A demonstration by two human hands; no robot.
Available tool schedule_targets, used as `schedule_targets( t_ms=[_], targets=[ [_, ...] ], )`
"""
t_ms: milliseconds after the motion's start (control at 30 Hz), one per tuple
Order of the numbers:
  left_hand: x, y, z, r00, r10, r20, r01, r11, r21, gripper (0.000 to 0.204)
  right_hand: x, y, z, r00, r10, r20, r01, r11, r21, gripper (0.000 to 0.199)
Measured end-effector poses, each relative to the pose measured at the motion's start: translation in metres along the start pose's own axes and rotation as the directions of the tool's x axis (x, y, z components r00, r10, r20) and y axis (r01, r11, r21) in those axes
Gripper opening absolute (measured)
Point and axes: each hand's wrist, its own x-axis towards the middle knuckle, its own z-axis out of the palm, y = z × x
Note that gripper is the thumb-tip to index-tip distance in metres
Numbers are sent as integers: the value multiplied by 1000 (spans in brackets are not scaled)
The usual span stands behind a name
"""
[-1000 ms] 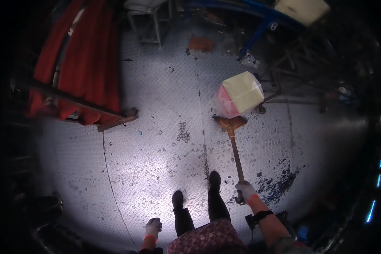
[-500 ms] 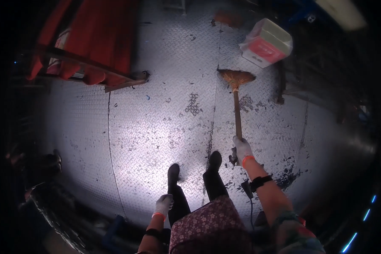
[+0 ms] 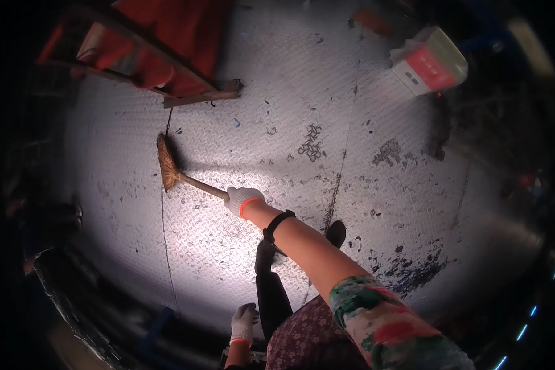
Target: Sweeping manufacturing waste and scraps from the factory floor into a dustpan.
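I stand on a metal tread-plate floor [image 3: 290, 111] lit by a bright patch. My right hand [image 3: 243, 200], in a white glove with an orange cuff, is shut on the wooden handle of a short broom [image 3: 168, 164]. The broom's straw head rests on the floor to my left, near a floor seam. My right arm reaches across my body, with a black band at the wrist. My left hand [image 3: 244, 320], also gloved, hangs by my side near the bottom edge and holds nothing; its fingers look loosely curled.
A red frame on a wooden pallet [image 3: 166, 68] stands at the upper left. A white and red box [image 3: 430, 60] lies at the upper right. Dark stains and debris [image 3: 407, 271] mark the floor at the right. Dark objects line the left edge.
The broom has swung from ahead of me on the right, near the box, across to the left near the pallet. My right arm now crosses my body. The view has turned.
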Motion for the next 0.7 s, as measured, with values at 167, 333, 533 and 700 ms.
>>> schedule_targets(
  t_ms=[167,333,533,700],
  targets=[
    [11,-38,-51,996,-84,-37,82,996,-41,29,1,40,-10,969,248,-3,-235,922,307,47],
    [16,-36,-76,981,-190,29,187,980,70,30,-136,152,15,891,452,-46,-384,803,456,50],
    [9,57,-46,966,126,224,-172,965,196,33,-376,232,31,602,791,-112,-482,472,738,56],
    [97,46,-100,985,145,95,-163,964,212,16,-481,245,120,331,932,148,-497,39,867,53]
  ],
)
